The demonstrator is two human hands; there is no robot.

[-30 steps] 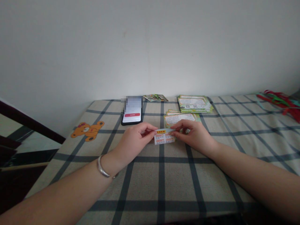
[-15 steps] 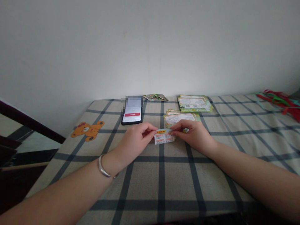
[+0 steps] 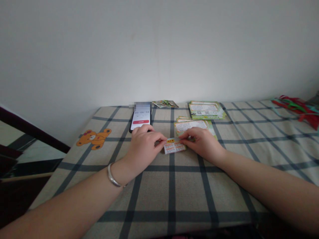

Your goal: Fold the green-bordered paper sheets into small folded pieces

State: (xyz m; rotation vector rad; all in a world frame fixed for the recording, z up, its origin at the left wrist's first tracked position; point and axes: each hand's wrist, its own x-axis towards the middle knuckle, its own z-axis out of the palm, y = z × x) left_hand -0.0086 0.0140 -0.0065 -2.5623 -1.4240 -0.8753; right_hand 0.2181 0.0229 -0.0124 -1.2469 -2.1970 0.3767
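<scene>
A small printed card [image 3: 174,147] with orange and yellow panels lies on the checked tablecloth [image 3: 159,189]. My left hand [image 3: 143,146] pinches its left edge with thumb and fingertips; a silver bangle sits on that wrist. My right hand [image 3: 200,142] pinches the card's upper right edge, fingers curled. Just behind my right hand lies a loose pile of green-bordered leaflets [image 3: 190,124].
A phone [image 3: 141,118] with a lit screen and a red button lies behind my left hand. A second stack of leaflets [image 3: 206,110] and a few small cards [image 3: 165,104] lie by the wall. Red and green ribbons [image 3: 299,108] are at the far right. A bear print [image 3: 94,137] marks the cloth's left side.
Both hands have pressed the card lower onto the cloth and drawn slightly closer together. The top strip that stood folded up now lies flatter. The phone screen shows more.
</scene>
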